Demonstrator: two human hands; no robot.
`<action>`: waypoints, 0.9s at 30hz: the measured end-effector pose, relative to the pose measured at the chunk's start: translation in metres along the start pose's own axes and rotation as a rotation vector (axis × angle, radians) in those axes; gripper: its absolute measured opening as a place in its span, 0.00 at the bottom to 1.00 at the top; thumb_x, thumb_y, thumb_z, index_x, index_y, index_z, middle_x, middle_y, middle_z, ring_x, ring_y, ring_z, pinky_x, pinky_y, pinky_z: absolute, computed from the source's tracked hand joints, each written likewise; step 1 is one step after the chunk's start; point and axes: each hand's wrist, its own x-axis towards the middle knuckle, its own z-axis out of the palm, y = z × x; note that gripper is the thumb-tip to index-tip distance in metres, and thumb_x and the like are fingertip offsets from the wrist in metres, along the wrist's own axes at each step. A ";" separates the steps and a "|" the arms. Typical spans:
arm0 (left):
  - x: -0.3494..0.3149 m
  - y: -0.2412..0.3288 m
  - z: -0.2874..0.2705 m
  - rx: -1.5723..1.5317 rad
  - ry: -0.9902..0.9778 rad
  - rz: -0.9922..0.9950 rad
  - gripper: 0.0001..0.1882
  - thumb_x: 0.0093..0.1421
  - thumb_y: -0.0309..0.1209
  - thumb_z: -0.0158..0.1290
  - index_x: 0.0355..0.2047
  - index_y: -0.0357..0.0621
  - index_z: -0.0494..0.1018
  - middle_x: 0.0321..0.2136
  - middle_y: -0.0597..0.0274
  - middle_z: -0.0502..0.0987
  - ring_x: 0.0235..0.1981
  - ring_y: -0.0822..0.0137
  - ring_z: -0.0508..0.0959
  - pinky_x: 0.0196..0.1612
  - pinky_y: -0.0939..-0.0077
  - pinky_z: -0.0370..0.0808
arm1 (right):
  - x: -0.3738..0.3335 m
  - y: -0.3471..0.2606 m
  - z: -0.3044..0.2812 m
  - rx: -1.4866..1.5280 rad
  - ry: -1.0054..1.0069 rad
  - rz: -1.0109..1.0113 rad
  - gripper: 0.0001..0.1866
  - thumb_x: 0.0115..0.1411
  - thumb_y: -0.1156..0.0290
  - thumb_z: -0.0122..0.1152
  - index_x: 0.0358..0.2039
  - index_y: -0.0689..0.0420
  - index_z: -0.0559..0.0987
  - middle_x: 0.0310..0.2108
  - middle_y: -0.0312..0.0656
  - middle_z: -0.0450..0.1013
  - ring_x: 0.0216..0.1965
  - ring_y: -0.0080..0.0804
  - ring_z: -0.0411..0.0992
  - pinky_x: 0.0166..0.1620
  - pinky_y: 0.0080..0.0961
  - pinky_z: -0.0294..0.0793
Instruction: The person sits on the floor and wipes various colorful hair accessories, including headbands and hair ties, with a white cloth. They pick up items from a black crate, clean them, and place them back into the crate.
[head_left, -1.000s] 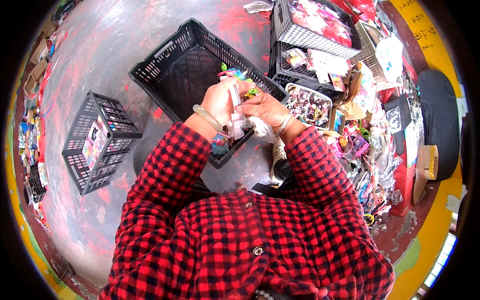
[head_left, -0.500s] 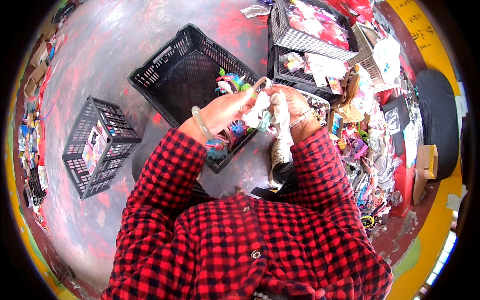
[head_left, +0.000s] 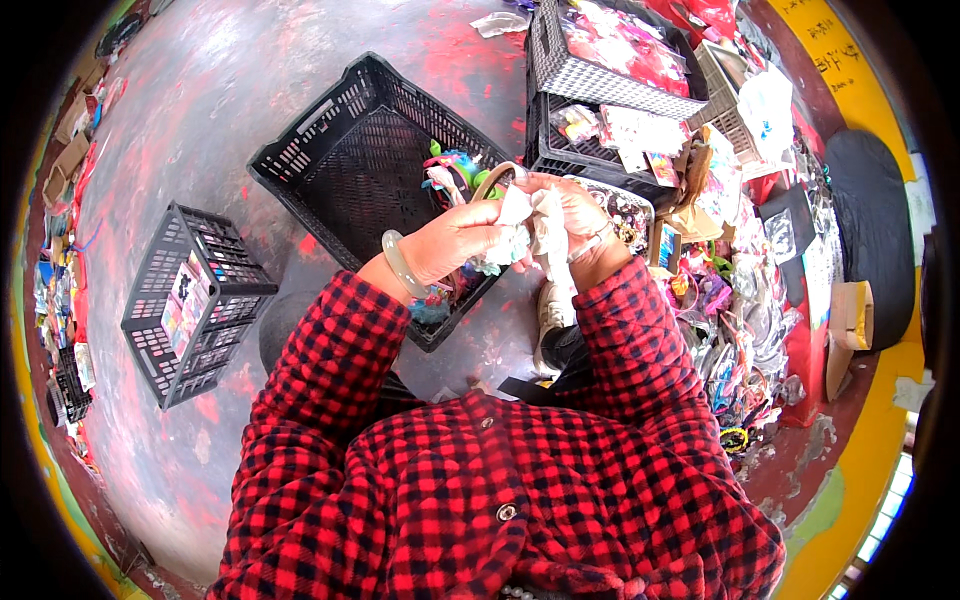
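A curved beige headband (head_left: 490,182) with soft white and pale-green cloth (head_left: 549,232) on it is held up between both hands, above the right side of a big black crate. My left hand (head_left: 447,243), with a pale bangle at its wrist, pinches the cloth from the left. My right hand (head_left: 580,212) closes round the band and cloth on the other side, and its fingertips are partly hidden. Beneath the hands, the black crate (head_left: 318,124) holds colourful hair accessories (head_left: 452,172) along its right side.
A smaller black crate (head_left: 200,300) with printed packs stands at the left. On the right are a grey basket (head_left: 620,85) stacked over another black crate, cardboard boxes (head_left: 664,247) and a heap of bagged accessories (head_left: 745,310). A shoe (head_left: 550,320) shows below my hands.
The headband has turned and tipped lower between my hands. My left hand has shifted slightly down, its fingers now pinching the cloth. The whole view has moved a little.
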 end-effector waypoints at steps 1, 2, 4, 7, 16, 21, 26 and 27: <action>0.000 0.000 -0.001 0.040 0.047 0.030 0.16 0.60 0.25 0.40 0.48 0.31 0.60 0.37 0.54 0.72 0.38 0.63 0.74 0.44 0.74 0.69 | 0.001 0.000 -0.001 0.004 0.015 -0.010 0.07 0.54 0.69 0.53 0.28 0.60 0.73 0.21 0.40 0.70 0.19 0.32 0.71 0.19 0.32 0.73; -0.001 -0.001 -0.002 0.081 0.094 0.060 0.16 0.60 0.25 0.39 0.48 0.30 0.60 0.37 0.54 0.72 0.38 0.63 0.74 0.44 0.73 0.69 | 0.005 0.000 -0.004 0.008 0.029 -0.020 0.08 0.55 0.69 0.52 0.28 0.60 0.73 0.20 0.39 0.70 0.19 0.31 0.70 0.20 0.31 0.72; 0.001 0.002 -0.001 0.086 0.161 0.089 0.16 0.60 0.24 0.39 0.47 0.30 0.60 0.36 0.53 0.72 0.37 0.62 0.74 0.43 0.73 0.69 | 0.011 -0.005 -0.020 0.007 0.162 -0.176 0.09 0.58 0.66 0.49 0.28 0.59 0.72 0.18 0.37 0.69 0.18 0.27 0.69 0.21 0.27 0.71; 0.001 0.008 0.000 0.055 0.206 0.099 0.14 0.60 0.24 0.39 0.45 0.31 0.61 0.34 0.55 0.72 0.36 0.65 0.74 0.42 0.74 0.70 | -0.004 -0.030 -0.042 0.105 0.123 -0.329 0.12 0.60 0.65 0.45 0.34 0.61 0.71 0.23 0.39 0.71 0.26 0.31 0.71 0.29 0.27 0.72; 0.003 0.011 0.004 0.480 0.250 0.158 0.12 0.60 0.24 0.37 0.43 0.33 0.63 0.31 0.62 0.69 0.31 0.72 0.72 0.36 0.77 0.70 | -0.009 -0.007 0.004 -0.435 0.187 -0.674 0.14 0.55 0.79 0.49 0.43 0.63 0.70 0.38 0.40 0.71 0.38 0.26 0.69 0.43 0.21 0.67; 0.003 -0.004 -0.012 0.344 0.330 0.112 0.13 0.59 0.23 0.40 0.45 0.34 0.64 0.33 0.67 0.70 0.35 0.78 0.69 0.39 0.83 0.67 | -0.001 0.014 0.016 -1.232 0.199 -0.985 0.11 0.50 0.81 0.54 0.37 0.63 0.75 0.41 0.46 0.67 0.40 0.33 0.69 0.43 0.23 0.67; 0.008 -0.006 -0.010 0.458 0.411 0.249 0.13 0.58 0.22 0.41 0.44 0.34 0.65 0.35 0.64 0.71 0.35 0.76 0.70 0.39 0.82 0.68 | -0.004 0.014 0.023 -1.343 0.098 -1.091 0.08 0.49 0.82 0.54 0.32 0.62 0.77 0.33 0.42 0.71 0.32 0.30 0.70 0.37 0.20 0.69; 0.007 -0.006 -0.010 0.562 0.393 0.220 0.13 0.58 0.22 0.41 0.44 0.34 0.65 0.34 0.63 0.71 0.35 0.76 0.70 0.38 0.82 0.68 | -0.004 0.014 0.021 -1.232 0.139 -1.021 0.08 0.49 0.82 0.54 0.32 0.62 0.77 0.33 0.41 0.70 0.32 0.29 0.70 0.37 0.20 0.69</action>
